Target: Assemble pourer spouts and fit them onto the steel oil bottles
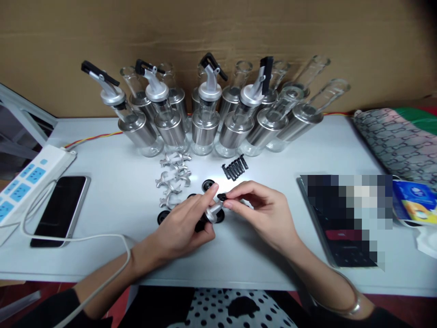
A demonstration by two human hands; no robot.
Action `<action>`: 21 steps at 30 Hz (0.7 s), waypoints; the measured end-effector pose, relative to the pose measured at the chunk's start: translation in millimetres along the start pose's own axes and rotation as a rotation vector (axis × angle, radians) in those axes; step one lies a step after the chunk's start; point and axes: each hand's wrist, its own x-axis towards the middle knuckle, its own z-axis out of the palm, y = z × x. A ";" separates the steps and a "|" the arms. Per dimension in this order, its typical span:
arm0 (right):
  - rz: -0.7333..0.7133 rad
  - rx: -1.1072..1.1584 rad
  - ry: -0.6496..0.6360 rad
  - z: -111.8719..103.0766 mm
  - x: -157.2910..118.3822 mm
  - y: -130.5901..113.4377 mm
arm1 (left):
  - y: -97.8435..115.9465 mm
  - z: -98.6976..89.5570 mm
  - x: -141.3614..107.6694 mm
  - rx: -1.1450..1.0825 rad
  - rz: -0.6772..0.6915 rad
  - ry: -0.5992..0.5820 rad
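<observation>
Between my hands is a silver pourer top point(213, 212). My left hand point(186, 221) is wrapped round it, with the index finger stretched along its upper side. The thumb and index finger of my right hand point(264, 212) pinch a small black piece point(221, 197) at the pourer's tip. Silver pourer parts point(173, 178) lie in a column beyond my left hand. Several black levers point(235, 167) form a row beyond my right hand. Round black stoppers point(208, 185) lie around my left hand, some partly hidden by it.
Glass bottles with metal sleeves point(205, 125) stand along the back, four with pourers fitted. At the left are a phone point(59, 212), a power strip point(25, 182) and a white cable point(102, 235). A partly blurred dark device point(334, 228) and a blue-yellow packet point(414, 200) lie right.
</observation>
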 end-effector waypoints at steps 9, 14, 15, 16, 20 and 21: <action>-0.013 0.047 -0.019 1.6 -0.2 0.2 | 2.0 -1.3 -2.1 -0.020 -0.067 -0.050; 0.008 0.078 -0.061 0.8 0.4 1.8 | 4.0 -3.9 -0.8 0.028 -0.072 -0.120; 0.012 0.089 -0.070 0.6 0.5 2.3 | 4.5 -4.7 -0.2 0.034 -0.071 -0.133; 0.018 0.102 -0.080 0.6 0.5 2.7 | 4.8 -5.6 0.4 0.041 -0.074 -0.147; 0.056 0.174 -0.134 1.4 -0.2 1.7 | 4.3 -8.5 2.0 0.050 -0.079 -0.126; 0.069 0.194 -0.147 1.4 -0.3 0.9 | 3.7 -8.9 2.3 0.044 -0.070 -0.110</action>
